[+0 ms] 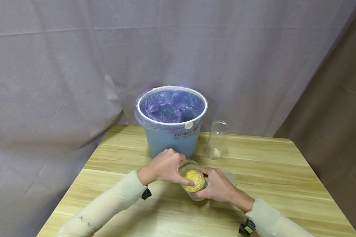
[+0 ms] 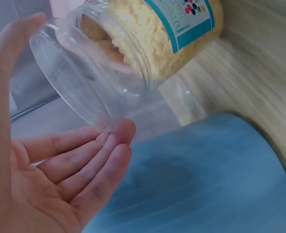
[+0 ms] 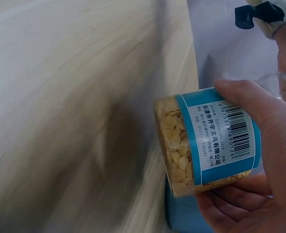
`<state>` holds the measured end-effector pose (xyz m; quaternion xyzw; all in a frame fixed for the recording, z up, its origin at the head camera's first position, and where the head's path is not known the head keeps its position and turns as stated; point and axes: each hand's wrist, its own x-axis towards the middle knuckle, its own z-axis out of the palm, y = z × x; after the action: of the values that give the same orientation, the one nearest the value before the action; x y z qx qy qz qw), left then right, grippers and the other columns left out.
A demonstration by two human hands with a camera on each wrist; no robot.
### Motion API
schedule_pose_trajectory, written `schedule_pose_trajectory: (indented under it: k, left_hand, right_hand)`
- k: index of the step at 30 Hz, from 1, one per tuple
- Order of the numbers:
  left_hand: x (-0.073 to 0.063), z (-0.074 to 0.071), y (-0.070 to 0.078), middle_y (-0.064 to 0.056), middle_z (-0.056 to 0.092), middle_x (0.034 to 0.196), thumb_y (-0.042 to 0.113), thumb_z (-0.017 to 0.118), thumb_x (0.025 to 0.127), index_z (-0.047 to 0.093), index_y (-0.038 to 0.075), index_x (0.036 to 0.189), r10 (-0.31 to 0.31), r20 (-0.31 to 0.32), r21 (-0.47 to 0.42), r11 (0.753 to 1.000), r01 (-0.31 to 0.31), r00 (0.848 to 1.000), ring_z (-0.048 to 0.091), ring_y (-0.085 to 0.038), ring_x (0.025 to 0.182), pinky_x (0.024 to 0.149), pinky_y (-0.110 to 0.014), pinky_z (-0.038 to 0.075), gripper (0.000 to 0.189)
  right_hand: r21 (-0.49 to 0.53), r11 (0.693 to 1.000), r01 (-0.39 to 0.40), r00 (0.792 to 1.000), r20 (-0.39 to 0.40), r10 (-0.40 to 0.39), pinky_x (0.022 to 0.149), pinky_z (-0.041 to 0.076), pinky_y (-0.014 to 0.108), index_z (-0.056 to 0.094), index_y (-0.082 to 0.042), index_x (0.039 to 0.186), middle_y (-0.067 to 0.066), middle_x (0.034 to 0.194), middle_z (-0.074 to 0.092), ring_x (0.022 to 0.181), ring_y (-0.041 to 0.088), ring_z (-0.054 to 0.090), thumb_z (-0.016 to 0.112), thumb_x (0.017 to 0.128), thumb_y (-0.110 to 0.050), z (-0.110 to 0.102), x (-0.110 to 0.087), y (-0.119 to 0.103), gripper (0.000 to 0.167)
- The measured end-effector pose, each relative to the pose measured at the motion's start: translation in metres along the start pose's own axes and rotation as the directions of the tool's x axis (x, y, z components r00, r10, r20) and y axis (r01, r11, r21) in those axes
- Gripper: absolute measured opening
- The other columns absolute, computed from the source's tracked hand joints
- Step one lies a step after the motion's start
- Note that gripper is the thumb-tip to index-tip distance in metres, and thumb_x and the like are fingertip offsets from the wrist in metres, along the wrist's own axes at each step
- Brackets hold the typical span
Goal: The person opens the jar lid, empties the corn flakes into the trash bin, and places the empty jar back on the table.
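Observation:
My right hand (image 1: pixel 219 185) grips a clear plastic jar (image 3: pixel 208 138) full of small yellow pieces (image 2: pixel 133 29), with a blue-and-white label carrying a barcode. The jar is held above the table, tilted with its mouth toward my left hand (image 1: pixel 166 167). Between its thumb and fingertips, that hand holds a clear round lid (image 2: pixel 67 73) by the rim. The lid lies right at the jar's mouth; whether they touch I cannot tell. Behind the hands stands a light blue bucket (image 1: pixel 172 140) with a white rim and a purple liner bag (image 1: pixel 166 112).
A clear jar (image 1: pixel 218 140) stands on the wooden table (image 1: pixel 264 164), right of the bucket. Partly behind my right hand lies another clear round disc (image 1: pixel 230 177), like a lid. A grey curtain (image 1: pixel 240 65) hangs behind the table.

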<state>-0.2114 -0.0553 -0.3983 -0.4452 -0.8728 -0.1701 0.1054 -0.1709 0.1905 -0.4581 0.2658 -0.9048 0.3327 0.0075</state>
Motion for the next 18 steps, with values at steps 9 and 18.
schedule_pose_trajectory:
  k: [9,18]
  left_hand:
    - [-0.020,-0.005,-0.007,0.007,0.062,0.076,0.070,0.086,0.070,0.072,0.011,0.093,-0.047,0.074,0.063,0.997,0.043,0.996,0.056,-0.007,0.069,0.061,-0.022,0.050,0.065]
    - [-0.037,0.023,-0.015,-0.010,0.075,0.114,0.062,0.090,0.068,0.072,0.001,0.124,-0.150,0.216,0.092,0.987,0.132,0.965,0.075,-0.026,0.099,0.085,-0.036,0.066,0.084]
  right_hand:
    - [-0.021,0.995,-0.094,0.995,-0.021,0.093,0.091,0.065,0.035,0.067,-0.002,0.137,0.006,0.121,0.078,0.108,0.022,0.077,0.099,0.067,-0.048,-0.019,-0.015,0.012,0.090]
    - [-0.025,0.980,-0.197,0.977,-0.081,0.195,0.096,0.064,0.049,0.068,-0.003,0.133,0.009,0.122,0.078,0.111,0.030,0.076,0.100,0.064,-0.049,-0.037,-0.028,0.015,0.089]
